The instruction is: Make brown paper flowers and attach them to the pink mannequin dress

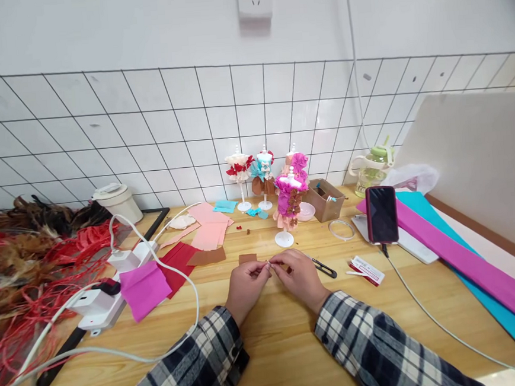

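My left hand [247, 286] and my right hand [302, 277] meet above the middle of the table, thumbs and fingers pinched together. Between their fingertips is a tiny pale thing, too small to make out. A small brown paper piece [247, 258] lies just beyond my left hand. To the right of my right hand rests a black utility knife [324, 267]. Straight ahead stands a miniature dress form [292, 199] dressed in magenta, brown and peach crepe paper, on a round white base [284, 239].
Behind stand more miniature dress forms [262, 172], a cardboard box [327, 202] and a pink bowl [306, 212]. Paper sheets [209, 226], a power strip [101, 306] and looping cables are left. A phone [381, 214], cotton-swab packet [368, 270] and long paper rolls [468, 259] are right.
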{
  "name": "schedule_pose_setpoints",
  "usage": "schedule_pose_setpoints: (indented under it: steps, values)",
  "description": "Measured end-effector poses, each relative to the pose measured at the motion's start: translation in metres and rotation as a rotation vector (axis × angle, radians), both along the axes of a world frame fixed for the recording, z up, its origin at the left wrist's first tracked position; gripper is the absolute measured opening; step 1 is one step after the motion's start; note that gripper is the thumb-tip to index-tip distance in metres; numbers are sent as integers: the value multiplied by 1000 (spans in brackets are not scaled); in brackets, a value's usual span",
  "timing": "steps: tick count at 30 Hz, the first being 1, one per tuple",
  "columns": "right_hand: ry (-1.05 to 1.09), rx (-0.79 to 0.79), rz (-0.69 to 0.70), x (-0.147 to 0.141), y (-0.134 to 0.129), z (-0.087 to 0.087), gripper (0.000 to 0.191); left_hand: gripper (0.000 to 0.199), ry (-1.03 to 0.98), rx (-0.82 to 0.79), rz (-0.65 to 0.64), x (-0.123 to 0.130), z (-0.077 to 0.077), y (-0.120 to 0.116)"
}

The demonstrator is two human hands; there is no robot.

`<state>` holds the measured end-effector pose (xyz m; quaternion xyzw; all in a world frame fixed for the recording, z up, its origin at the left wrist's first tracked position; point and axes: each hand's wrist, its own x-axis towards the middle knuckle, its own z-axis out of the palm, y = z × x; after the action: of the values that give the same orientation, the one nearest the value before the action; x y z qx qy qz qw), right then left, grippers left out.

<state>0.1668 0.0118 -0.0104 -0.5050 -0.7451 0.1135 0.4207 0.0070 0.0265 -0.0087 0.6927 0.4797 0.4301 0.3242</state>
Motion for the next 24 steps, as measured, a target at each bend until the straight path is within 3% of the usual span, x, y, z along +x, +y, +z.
schedule_pose_setpoints:
  steps: [5,9,18,20,24]
  values:
    - [22,-39,0,0,-2,4,15,17,-6,-4,-13,2,0,-2]
    - [170,-123,-4,-2,-1,0,10,16,11,17,-11,3,-1,-5]
    - [1016,-549,-6,-6,12,-11,16,16,-183,-43,-131,0,4,-5]
    - [1059,-571,-42,-5,14,-13,17,14,-310,-120,-172,-1,4,-4]
    - [1067,-583,-83,-4,16,-14,18,12,-650,-427,-242,-2,-1,-2]
